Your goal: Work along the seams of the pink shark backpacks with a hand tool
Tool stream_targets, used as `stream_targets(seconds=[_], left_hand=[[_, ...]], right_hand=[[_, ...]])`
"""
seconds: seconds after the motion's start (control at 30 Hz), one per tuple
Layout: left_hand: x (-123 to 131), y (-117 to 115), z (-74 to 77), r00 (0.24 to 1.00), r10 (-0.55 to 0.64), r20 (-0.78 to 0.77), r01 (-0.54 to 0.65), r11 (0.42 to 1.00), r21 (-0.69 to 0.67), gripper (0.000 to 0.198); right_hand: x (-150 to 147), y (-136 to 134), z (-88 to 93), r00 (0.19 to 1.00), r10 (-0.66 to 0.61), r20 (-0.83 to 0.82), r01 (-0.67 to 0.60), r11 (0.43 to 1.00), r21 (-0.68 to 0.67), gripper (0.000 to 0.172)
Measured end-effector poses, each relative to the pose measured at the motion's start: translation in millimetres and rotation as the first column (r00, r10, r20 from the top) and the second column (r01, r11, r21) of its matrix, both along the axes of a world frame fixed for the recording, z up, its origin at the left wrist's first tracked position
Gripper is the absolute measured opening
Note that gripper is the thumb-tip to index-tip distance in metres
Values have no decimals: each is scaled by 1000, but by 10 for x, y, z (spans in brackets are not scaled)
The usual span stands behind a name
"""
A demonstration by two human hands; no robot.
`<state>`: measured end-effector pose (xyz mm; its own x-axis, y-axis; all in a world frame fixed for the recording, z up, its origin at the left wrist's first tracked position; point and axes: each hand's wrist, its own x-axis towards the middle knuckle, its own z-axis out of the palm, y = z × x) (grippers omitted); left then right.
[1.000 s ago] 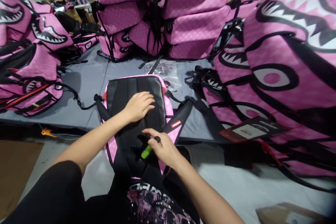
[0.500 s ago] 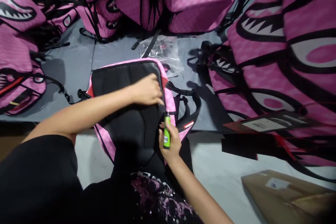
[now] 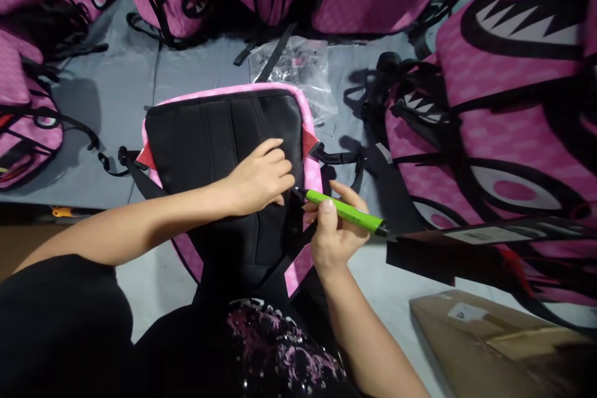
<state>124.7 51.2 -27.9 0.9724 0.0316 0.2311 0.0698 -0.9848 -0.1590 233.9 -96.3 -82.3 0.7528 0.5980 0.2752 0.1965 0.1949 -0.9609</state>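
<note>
Left hand (image 3: 261,179) lies curled on the backpack (image 3: 196,143), grip unclear; right hand (image 3: 333,239) pinches 1 green pen-like tool (image 3: 357,216).

The left hand (image 3: 263,177) hides part of the backpack's (image 3: 186,130) back and whatever lies under its fingers. Whether the pen's (image 3: 352,214) tip touches that hand is unclear. The backpack's near end blends into the dark shirt (image 3: 280,348). The picture cuts off the far bags (image 3: 368,6) and the box (image 3: 471,329). The tag's (image 3: 494,234) print is unreadable.
</note>
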Motion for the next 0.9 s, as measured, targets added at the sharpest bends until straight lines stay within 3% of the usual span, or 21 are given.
stream_targets(seconds=[0.1, 0.23, 0.5, 0.6, 0.77, 0.9], left_hand=[[-35, -75, -77, 991, -34, 130, 30, 999, 33, 26], [-18, -102, -156, 983, -57, 176, 55, 998, 15, 30], [16, -48, -212, 992, -43, 120, 48, 998, -43, 30], [25, -50, -224, 995, -32, 92, 37, 998, -55, 31], [43, -59, -210, 999, 5, 54, 8, 973, -232, 35], [47, -67, -181, 999, 39, 0, -37, 953, -300, 36]], right_hand=[[29, -55, -44, 999, -36, -2, 36, 998, -43, 18], [52, -123, -98, 977, -112, 181, 136, 983, -124, 17], [125, -34, -120, 908, -56, 416, 155, 966, -208, 19], [149, -17, -113, 902, -72, 427, 182, 958, -222, 19], [141, -2, -90, 905, -51, 422, 180, 945, -273, 24], [128, -3, -82, 905, -34, 425, 178, 936, -304, 24]])
